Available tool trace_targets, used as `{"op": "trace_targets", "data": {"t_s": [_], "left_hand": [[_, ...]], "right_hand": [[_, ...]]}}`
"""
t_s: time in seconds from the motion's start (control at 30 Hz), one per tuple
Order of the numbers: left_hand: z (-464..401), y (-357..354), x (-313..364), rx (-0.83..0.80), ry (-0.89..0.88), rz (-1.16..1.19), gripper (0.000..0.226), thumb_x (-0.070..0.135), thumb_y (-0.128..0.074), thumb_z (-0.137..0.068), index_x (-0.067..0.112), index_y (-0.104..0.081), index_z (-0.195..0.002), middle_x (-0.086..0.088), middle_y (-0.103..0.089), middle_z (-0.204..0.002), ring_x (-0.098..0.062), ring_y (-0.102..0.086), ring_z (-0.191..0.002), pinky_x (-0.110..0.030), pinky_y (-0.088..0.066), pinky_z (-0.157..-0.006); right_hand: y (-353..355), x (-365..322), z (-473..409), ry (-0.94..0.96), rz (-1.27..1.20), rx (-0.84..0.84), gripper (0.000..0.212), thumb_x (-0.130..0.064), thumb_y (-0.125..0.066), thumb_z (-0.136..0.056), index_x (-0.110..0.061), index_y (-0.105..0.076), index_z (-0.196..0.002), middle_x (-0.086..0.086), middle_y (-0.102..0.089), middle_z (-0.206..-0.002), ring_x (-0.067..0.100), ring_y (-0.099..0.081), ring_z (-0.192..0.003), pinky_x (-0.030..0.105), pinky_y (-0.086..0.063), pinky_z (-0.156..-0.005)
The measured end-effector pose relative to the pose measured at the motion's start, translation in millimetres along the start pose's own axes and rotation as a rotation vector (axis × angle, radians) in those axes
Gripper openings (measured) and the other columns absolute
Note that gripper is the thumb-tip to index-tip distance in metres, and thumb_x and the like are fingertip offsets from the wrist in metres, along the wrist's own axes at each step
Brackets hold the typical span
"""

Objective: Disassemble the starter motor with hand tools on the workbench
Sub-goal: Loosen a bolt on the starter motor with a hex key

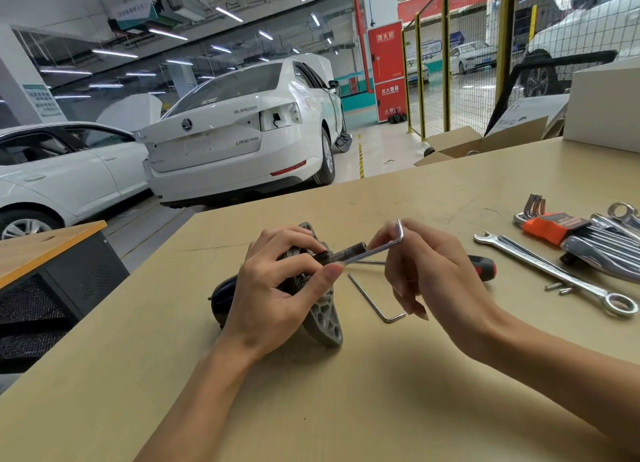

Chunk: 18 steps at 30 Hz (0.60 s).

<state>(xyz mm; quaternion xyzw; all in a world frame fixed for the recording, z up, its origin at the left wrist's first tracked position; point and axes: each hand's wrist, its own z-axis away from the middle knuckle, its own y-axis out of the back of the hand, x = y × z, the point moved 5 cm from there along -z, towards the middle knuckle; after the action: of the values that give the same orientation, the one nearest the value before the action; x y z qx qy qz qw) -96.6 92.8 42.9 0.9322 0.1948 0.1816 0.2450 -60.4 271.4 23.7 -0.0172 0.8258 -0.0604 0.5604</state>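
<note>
The starter motor (pixel 323 317) lies on the tan workbench (pixel 311 392), its grey flange facing me and its dark body pointing left. My left hand (pixel 277 288) grips the motor's housing from above, thumb stretched along the front. An L-shaped hex key (pixel 377 248) reaches from the motor's front face up to the right. My right hand (pixel 429 271) pinches its bent end between thumb and fingers. A short metal shaft sticks out of the motor just above the key.
A second, thin hex key (pixel 375 300) lies on the bench between my hands. Behind my right hand is a red-and-black screwdriver (pixel 483 267). Further right lie a combination spanner (pixel 554 274), two small bolts (pixel 559 287) and an orange hex-key holder (pixel 550 224) beside more spanners.
</note>
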Motion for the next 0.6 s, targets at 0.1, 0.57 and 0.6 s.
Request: {"op": "trace_targets", "data": {"t_s": [0.1,0.57,0.6], "left_hand": [[0.0,0.3,0.5,0.004,-0.008,-0.002,0.054,0.057,-0.055,-0.093,0.013,-0.073,-0.069,0.002,-0.068,-0.096,-0.016,-0.058,-0.107,-0.045,-0.048,-0.090],[0.3,0.1,0.7,-0.005,-0.001,-0.014,0.055,0.058,-0.054,-0.093,0.011,-0.073,-0.071,0.004,-0.068,-0.097,-0.013,-0.056,-0.108,-0.043,-0.047,-0.091],[0.3,-0.2,0.3,-0.009,0.002,-0.010,0.055,0.057,-0.053,-0.094,0.011,-0.073,-0.073,0.004,-0.068,-0.097,-0.012,-0.056,-0.109,-0.043,-0.047,-0.092]], "right_hand": [[-4.3,-1.9,1.1,-0.020,-0.054,-0.048,0.053,-0.040,-0.040,-0.101,-0.009,-0.063,-0.064,0.005,-0.041,-0.043,0.020,-0.036,-0.039,0.021,-0.029,-0.036],[-7.1,-7.7,7.0,0.141,0.019,-0.146,0.028,-0.016,-0.042,-0.083,-0.010,-0.065,-0.070,0.007,-0.044,-0.045,0.018,-0.038,-0.040,0.019,-0.031,-0.041],[-6.9,-7.7,7.2,0.146,0.029,-0.141,0.028,-0.014,-0.040,-0.083,-0.010,-0.066,-0.071,0.006,-0.044,-0.045,0.018,-0.039,-0.040,0.019,-0.032,-0.041]]}}
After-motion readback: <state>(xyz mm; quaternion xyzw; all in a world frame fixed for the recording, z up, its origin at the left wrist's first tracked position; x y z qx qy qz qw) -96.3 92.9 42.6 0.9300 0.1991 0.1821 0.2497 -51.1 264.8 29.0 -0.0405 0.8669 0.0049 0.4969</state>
